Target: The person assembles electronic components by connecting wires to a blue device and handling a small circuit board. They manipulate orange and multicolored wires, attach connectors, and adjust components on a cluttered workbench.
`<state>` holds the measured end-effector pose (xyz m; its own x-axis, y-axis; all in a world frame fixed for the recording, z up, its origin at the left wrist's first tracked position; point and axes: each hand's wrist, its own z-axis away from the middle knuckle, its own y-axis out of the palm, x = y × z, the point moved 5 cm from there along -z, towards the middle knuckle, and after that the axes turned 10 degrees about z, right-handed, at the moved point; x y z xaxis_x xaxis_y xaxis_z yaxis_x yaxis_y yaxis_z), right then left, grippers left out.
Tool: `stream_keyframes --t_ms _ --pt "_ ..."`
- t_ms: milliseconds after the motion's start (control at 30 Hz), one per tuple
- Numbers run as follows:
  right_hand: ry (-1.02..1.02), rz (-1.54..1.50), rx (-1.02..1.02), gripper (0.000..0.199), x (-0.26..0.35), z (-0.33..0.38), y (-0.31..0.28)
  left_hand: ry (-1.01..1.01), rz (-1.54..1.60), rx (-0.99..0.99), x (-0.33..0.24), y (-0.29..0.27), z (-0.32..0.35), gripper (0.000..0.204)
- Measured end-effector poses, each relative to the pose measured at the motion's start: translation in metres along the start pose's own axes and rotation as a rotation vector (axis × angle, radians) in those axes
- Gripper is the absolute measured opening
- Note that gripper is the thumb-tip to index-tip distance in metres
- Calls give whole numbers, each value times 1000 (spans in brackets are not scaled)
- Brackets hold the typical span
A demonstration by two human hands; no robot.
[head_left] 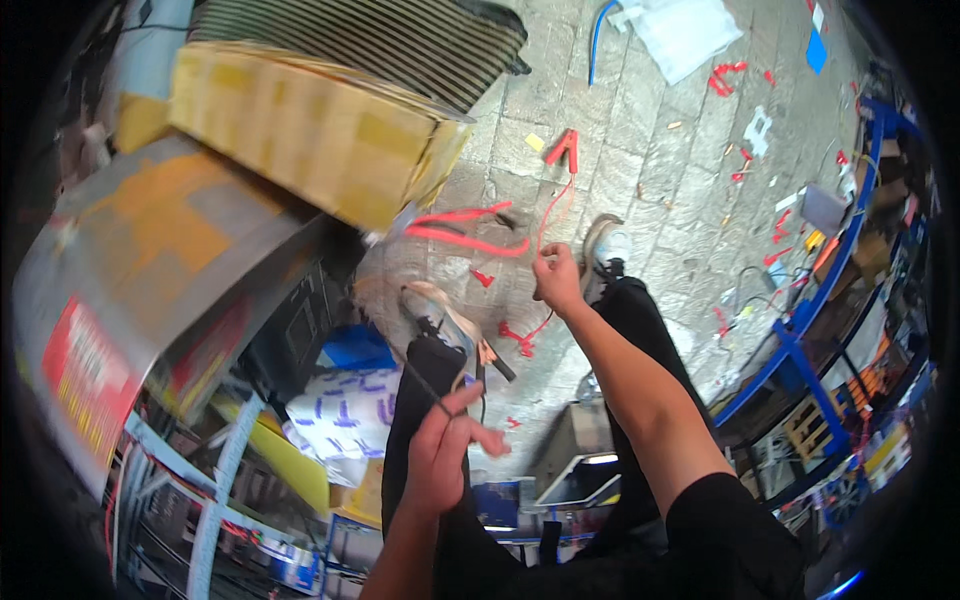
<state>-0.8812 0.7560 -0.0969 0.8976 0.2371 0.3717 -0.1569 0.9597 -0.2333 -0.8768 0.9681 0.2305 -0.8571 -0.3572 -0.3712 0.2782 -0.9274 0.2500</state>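
Grey paved floor point(640, 170), right hand point(558, 280) pinching thin red wire point(552, 215), left hand point(445, 445) pinching dark cable point(422, 385)

One head-worn fisheye view looks steeply down from above the person's lap, close to both forearms entering from the lower edge. The paved floor point(640, 170) stretches far ahead; a cardboard box point(310, 130) sits far left.

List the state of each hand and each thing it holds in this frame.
left hand: closed, pinching a thin dark cable
thin dark cable: taut, running up from the fingers
right hand: raised, gripping the red wire
red wire: stretched toward a red clip on the paving
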Motion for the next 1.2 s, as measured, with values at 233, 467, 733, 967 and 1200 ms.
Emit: stream_keyframes --t_ms 233,467,733,967,1200 --pt "-19 -481 509 31 176 197 -110 122 118 -4 -28 54 70 27" --pt "-337 -23 715 22 307 369 -111 458 314 -202 -89 83 145 29" --pt "-384 775 599 50 349 475 -70 667 185 -17 -164 74 195 32" --pt "-790 1362 284 52 414 509 -37 769 59 32 -222 32 201 20" --pt "-378 -57 817 56 417 503 4 458 436 278 -263 9 199 23"
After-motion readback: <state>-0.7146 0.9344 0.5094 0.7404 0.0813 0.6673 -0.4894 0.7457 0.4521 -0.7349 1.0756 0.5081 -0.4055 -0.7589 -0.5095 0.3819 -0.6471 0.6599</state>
